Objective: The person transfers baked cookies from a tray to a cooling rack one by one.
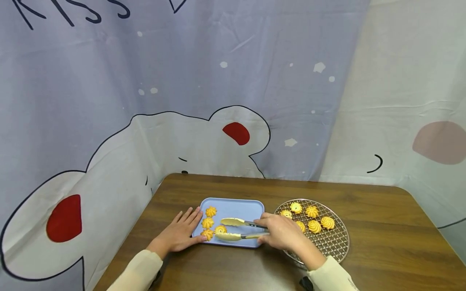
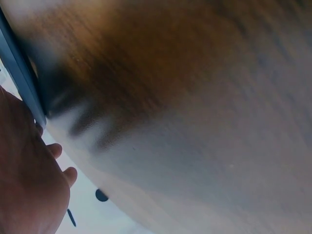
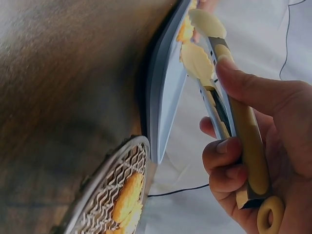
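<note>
Ten golden, swirl-shaped cookies [image 1: 208, 222] show: four on one pale-blue rectangular tray [image 1: 244, 208], six on one round metal wire rack [image 1: 333, 244]. One pair of cream-tipped metal tongs [image 1: 227, 237]; one brown wooden table [image 1: 382, 226].

A brown wood-grain tabletop [image 1: 386, 230] with rounded far corners stands before a printed fabric backdrop [image 1: 196, 72]: grey-lavender cloth with white specks [image 1: 319, 67], black lettering [image 1: 124, 16] and black-outlined white cartoon figures [image 1: 116, 169] bearing red patches [image 1: 64, 218]. Pale reflected light glazes the wood.

lilac-and-white curtain [image 1: 196, 64] with cartoon figures [image 1: 204, 137] behind a brown wooden table [image 1: 386, 226]
</note>
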Demonstrator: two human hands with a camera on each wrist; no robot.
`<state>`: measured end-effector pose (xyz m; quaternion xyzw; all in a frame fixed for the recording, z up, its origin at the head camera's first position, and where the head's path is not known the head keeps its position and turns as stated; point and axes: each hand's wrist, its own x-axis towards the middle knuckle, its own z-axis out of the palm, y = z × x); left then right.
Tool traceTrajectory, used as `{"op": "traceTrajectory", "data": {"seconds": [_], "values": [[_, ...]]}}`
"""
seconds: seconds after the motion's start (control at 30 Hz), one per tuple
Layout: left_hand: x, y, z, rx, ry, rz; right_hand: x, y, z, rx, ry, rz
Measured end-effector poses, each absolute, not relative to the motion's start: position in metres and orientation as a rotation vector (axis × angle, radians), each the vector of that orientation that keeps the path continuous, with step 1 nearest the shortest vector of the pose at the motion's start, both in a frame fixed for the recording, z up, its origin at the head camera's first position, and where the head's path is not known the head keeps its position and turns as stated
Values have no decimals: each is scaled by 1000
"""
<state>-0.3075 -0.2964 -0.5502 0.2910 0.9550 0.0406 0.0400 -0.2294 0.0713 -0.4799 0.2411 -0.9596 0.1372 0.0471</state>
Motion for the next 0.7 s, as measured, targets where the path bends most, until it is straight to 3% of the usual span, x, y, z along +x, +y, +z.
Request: {"op": "traceTrajectory", "data": {"seconds": [0.7], "values": [[-307, -295, -550, 874, 2922, 126, -223, 71, -483, 746, -2846, 387]]}}
